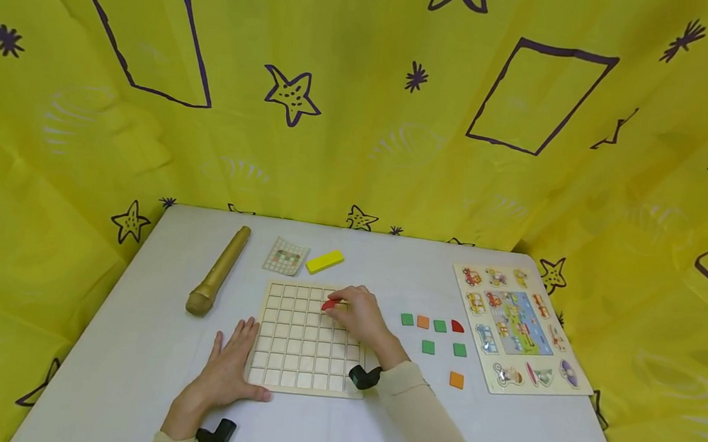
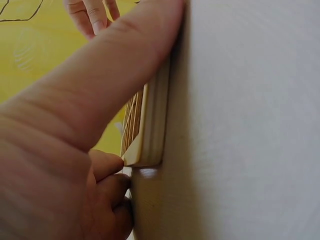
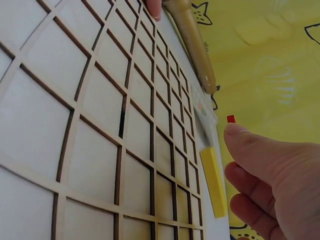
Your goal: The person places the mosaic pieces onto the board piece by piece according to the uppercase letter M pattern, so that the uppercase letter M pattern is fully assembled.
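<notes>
A wooden grid board point(image 1: 291, 347) with square cells lies flat in the middle of the table. My right hand point(image 1: 360, 315) is above its upper right part and pinches a red quarter-round tile point(image 1: 328, 305) between thumb and fingertips. Only a sliver of that tile shows past the thumb in the right wrist view. With fingers extended, my left hand point(image 1: 226, 371) rests at the board's lower left corner. Its fingers lie along the left edge and its thumb point(image 2: 120, 60) along the near edge.
Right of the board lie several green tiles point(image 1: 428, 347), orange tiles point(image 1: 457, 380) and another red quarter-round tile point(image 1: 458, 326). Farther right is a picture puzzle board point(image 1: 523, 326). A gold microphone point(image 1: 219, 270), a pattern card point(image 1: 286, 256) and a yellow block point(image 1: 325, 262) lie behind and left.
</notes>
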{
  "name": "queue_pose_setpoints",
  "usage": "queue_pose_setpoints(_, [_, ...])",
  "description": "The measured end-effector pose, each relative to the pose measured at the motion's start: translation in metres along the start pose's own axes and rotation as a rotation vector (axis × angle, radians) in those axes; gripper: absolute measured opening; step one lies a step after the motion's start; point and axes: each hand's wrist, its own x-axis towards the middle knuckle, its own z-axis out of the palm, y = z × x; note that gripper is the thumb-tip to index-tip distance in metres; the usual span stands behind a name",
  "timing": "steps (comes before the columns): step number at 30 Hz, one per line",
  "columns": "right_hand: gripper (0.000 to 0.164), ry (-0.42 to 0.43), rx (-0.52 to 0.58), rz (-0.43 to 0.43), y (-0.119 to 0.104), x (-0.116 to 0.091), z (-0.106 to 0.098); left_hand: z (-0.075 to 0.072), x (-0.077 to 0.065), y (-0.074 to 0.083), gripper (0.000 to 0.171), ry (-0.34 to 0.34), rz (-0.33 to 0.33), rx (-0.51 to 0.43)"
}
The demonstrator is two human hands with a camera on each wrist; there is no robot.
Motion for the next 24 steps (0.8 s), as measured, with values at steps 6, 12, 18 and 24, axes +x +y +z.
queue_pose_setpoints(6, [0.028,-0.002,0.0,-0.026,-0.006,0.002,0.006,0.0,0.0,0.0,0.137,-0.002,-0.006,-0.001])
queue_pose_setpoints(12, [0.029,-0.024,-0.04,-0.074,-0.015,0.004,0.016,-0.002,0.001,0.0,0.138,-0.023,-0.016,0.001])
queue_pose_setpoints(18, [0.029,-0.034,-0.037,-0.11,-0.024,0.008,0.027,-0.001,0.002,-0.001,0.138,-0.027,-0.017,0.005])
queue_pose_setpoints(24, [0.029,-0.075,-0.098,-0.115,-0.029,0.014,0.039,0.0,0.001,-0.001,0.138,-0.028,-0.017,0.006])
